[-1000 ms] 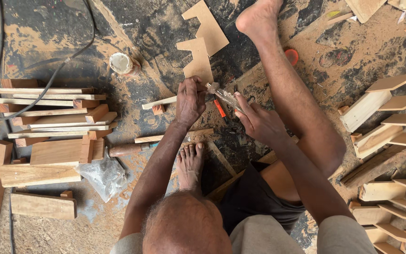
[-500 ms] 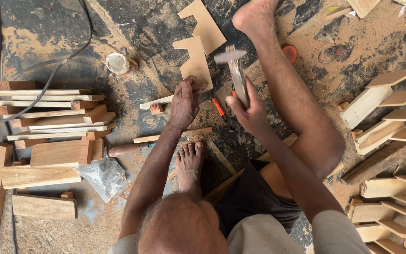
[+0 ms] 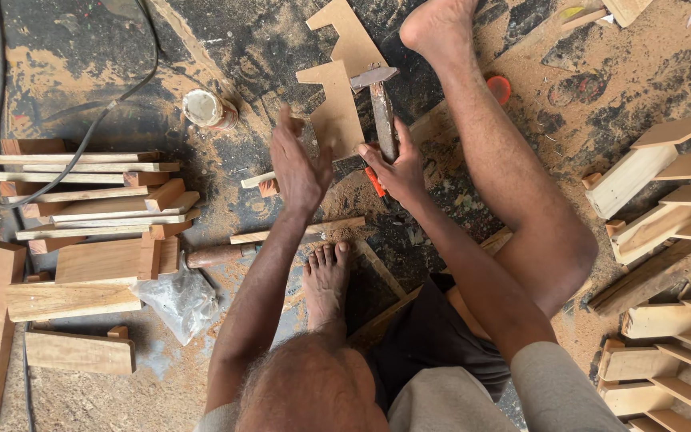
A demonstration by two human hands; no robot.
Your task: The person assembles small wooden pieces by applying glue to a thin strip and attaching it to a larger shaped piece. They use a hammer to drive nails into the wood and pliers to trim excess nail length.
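Observation:
My right hand (image 3: 400, 170) grips the wooden handle of a hammer (image 3: 379, 104), held upright with its steel head pointing away from me. To its left, my left hand (image 3: 299, 166) is lifted with fingers spread and holds nothing. Just under that hand a thin wooden strip (image 3: 256, 180) with a small block (image 3: 268, 189) lies on the sawdust floor. A short orange stick (image 3: 373, 182) shows below my right hand. A stepped hardboard cutout (image 3: 336, 108) lies flat behind both hands.
Stacked wooden slats (image 3: 81, 192) and boards (image 3: 69, 300) lie at left under a black cable (image 3: 81, 140). A small tin (image 3: 205, 108), a wooden-handled tool (image 3: 217, 255), a plastic bag (image 3: 179, 300) and a long strip (image 3: 297, 231) lie nearby. Cut wooden parts (image 3: 665, 168) crowd the right. My bare foot (image 3: 325, 280) rests in the centre.
The hammer has swung up from low over the strip to upright. My left hand has let go of the strip and lifted open.

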